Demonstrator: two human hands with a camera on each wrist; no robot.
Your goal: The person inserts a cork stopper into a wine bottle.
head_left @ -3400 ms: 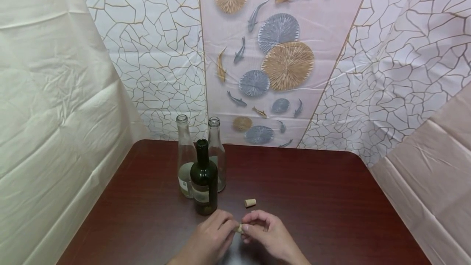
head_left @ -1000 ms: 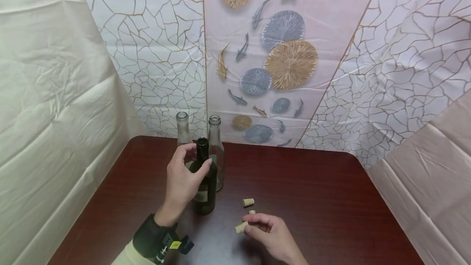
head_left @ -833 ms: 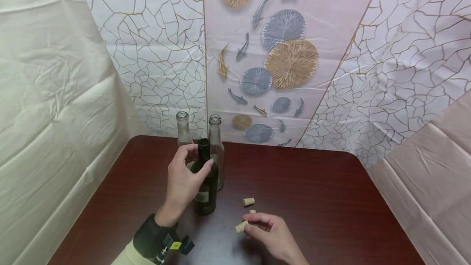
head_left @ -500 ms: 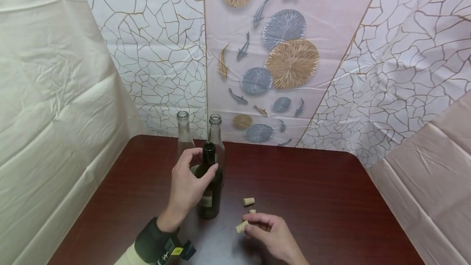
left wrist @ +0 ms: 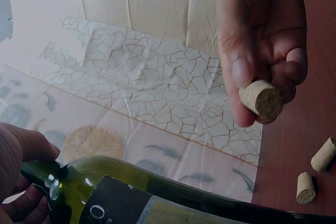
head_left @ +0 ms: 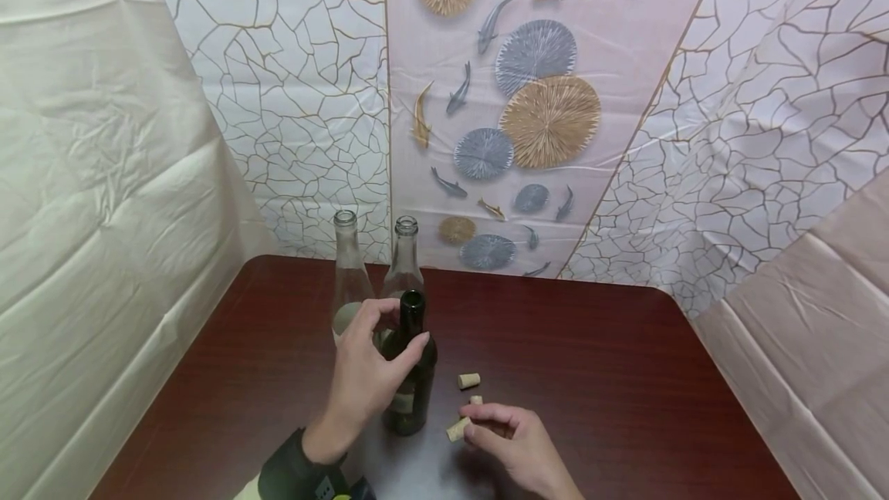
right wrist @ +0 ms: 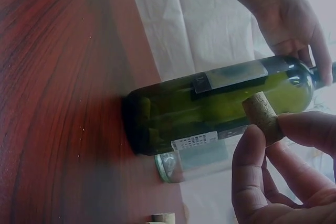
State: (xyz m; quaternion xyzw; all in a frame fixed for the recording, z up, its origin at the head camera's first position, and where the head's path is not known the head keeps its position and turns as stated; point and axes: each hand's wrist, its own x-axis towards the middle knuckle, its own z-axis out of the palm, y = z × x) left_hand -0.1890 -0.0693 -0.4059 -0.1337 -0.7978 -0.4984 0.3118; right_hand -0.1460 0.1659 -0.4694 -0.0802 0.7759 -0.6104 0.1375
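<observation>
A dark green wine bottle (head_left: 420, 376) stands nearly upright, its neck held between the thumb and fingers of my left hand (head_left: 368, 373). Its label (left wrist: 113, 203) shows in the left wrist view. To the right, low over the table, my right hand (head_left: 521, 438) pinches a cork (head_left: 458, 430) between thumb and fingers; the right wrist view shows this cork (right wrist: 261, 116) close up, in front of the bottle. Two more corks lie just beyond that hand: one whole in sight (head_left: 468, 381), the other (head_left: 475, 400) partly hidden by the fingers. Whether the bottle's base touches the table, I cannot tell.
Two clear glass bottles stand behind the green one, a left one (head_left: 350, 276) and a right one (head_left: 406, 257) partly covered by it. The dark red table (head_left: 569, 361) ends at a patterned cloth backdrop (head_left: 312, 99). Pale cloth hangs on both sides.
My left hand has left the cork and taken the green bottle by its neck. It has brought the bottle nearer and to the right, away from the clear ones. The right hand keeps its cork.
</observation>
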